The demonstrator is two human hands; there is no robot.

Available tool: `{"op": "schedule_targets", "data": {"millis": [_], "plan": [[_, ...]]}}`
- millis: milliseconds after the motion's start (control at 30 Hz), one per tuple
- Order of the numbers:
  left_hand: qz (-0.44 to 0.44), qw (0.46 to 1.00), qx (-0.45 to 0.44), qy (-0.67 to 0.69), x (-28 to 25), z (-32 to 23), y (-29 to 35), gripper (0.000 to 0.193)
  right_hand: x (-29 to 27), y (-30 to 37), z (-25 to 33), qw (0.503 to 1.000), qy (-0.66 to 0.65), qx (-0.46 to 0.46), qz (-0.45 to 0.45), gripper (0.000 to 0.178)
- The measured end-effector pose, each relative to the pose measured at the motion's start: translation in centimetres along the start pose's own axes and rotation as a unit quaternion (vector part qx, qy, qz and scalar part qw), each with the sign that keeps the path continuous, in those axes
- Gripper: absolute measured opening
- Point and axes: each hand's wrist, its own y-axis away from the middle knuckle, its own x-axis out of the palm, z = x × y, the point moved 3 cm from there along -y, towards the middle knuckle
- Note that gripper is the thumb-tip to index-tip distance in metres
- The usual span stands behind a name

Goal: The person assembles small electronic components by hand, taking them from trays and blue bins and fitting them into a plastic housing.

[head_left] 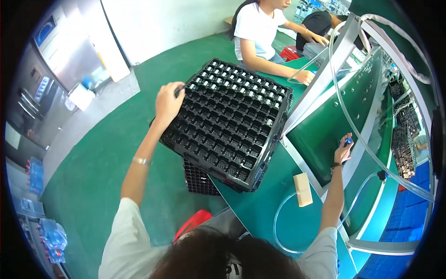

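Left hand (168, 104): grips black plastic pocketed tray (226, 122)
Right hand (343, 151): closed round small blue object (348, 141)
Tray: left of green belt (312, 135) — seemingly mid-loading
Next pocket: likely calls for precise placing

right hand (343, 152): blue object (348, 141) in its fingers, too small to identify. lower black tray (197, 179), by the worktop's (246, 214) left edge: partly hidden by the upper tray (211, 128). white-shirted co-worker (255, 35): head cropped at the top.

Place: a factory workshop
Belt (311, 139): green, with small parts (336, 104) on it
Tray (274, 146): black, many compartments
Co-workers (259, 32): two, near the belt
Floor (107, 153): green
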Motion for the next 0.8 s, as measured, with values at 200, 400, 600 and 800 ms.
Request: {"op": "schedule_targets", "data": {"millis": [200,400,600,800], "plan": [[0.111,0.989,0.018,-0.091,7.1,1.1,-5.0,0.014,-1.6,-3.2,-1.1,0.967,-0.245,-0.064,-0.04,0.041],[0.138,0.979,0.032,-0.145,7.2,1.2,-6.1,0.016,-8.0,0.2,5.2,0.915,-0.378,-0.117,-0.074,0.032],[0.19,0.944,0.073,-0.26,9.2,0.1,-7.3,0.015,-14.4,8.7,8.4,0.858,-0.504,-0.071,-0.07,0.027],[0.23,0.932,0.053,-0.275,10.8,1.2,-8.7,0.018,-22.1,19.8,8.8,0.781,-0.624,0.01,-0.017,0.039]]}}
